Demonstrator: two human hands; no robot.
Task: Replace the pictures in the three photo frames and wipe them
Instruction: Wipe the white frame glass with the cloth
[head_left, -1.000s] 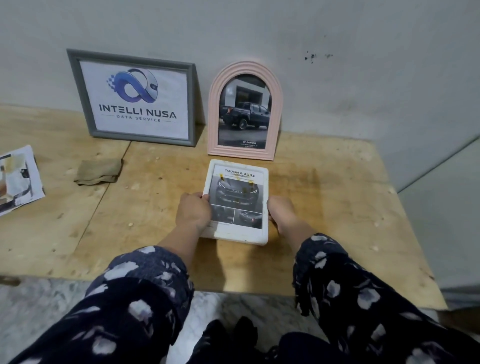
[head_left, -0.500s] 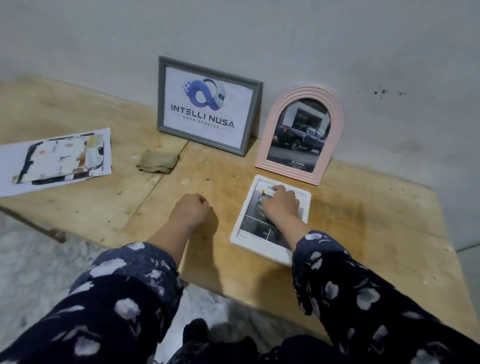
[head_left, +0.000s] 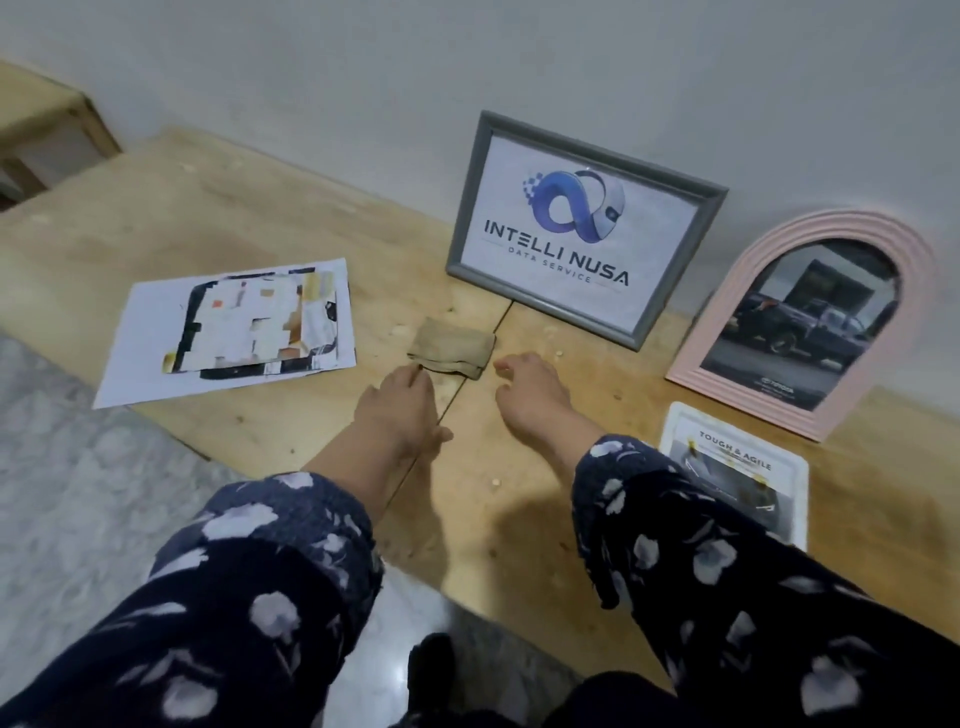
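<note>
Cloth (head_left: 451, 352) between both hands' fingers (head_left: 415, 375), table-centre

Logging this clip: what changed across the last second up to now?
Both hands let go of the white frame, left lying flat, and moved left to the cloth; left hand touches its corner, right hand hovers beside it. Grey frame, pink frame and paper unchanged.

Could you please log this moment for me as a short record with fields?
surface: wooden table
cloth: folded, flat, between both hands
left hand: fingertips at the cloth's near left corner
right hand: open, just right of the cloth
grey frame: upright against wall
pink frame: upright, arched
white frame: lying flat
paper: flat, at left
</note>
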